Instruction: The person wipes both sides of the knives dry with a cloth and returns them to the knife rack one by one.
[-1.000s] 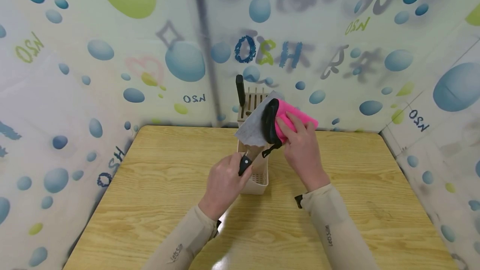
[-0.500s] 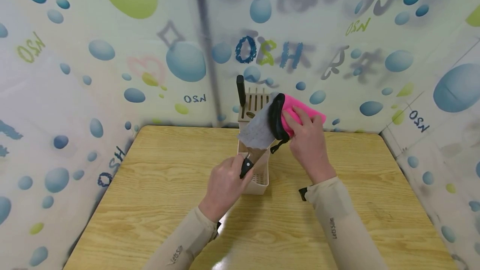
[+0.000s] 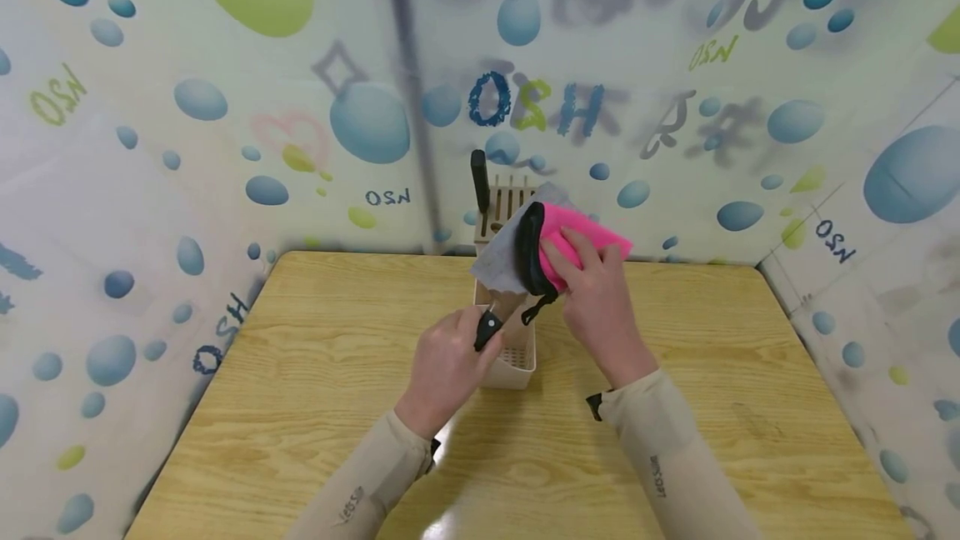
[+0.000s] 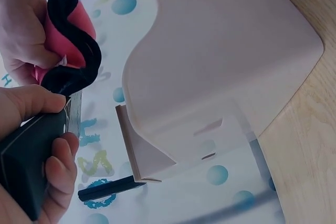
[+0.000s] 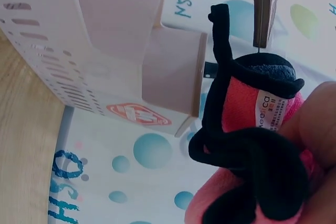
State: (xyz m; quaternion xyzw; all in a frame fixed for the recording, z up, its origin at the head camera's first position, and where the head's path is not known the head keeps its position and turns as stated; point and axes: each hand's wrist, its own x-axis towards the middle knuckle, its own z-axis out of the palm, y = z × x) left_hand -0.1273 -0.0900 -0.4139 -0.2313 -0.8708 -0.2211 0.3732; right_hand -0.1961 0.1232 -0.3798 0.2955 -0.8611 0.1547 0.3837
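Note:
My left hand (image 3: pixel 446 365) grips the black handle of a broad-bladed kitchen knife (image 3: pixel 495 261), whose grey blade slants up and to the right. A pink cloth with black trim and a small hanging loop (image 3: pixel 588 236) is folded over the blade. It is held by my right hand (image 3: pixel 600 302), with the fingers spread on its outside. In the right wrist view the knife (image 5: pixel 265 14) appears nearly edge-on, and its thin edge meets the folded cloth (image 5: pixel 241 103). Part of the blade is hidden under the cloth.
Behind the hands stands a beige knife holder (image 3: pixel 510 377) with a slotted top and a perforated front compartment. Another black-handled knife (image 3: pixel 480 177) sits upright in its left slot. Both stand on a wooden table (image 3: pixel 315 373) before a patterned wall (image 3: pixel 300 107).
My right hand slid the cloth right along the blade, then back left and slightly down. The left hand and the knife stay almost in place.

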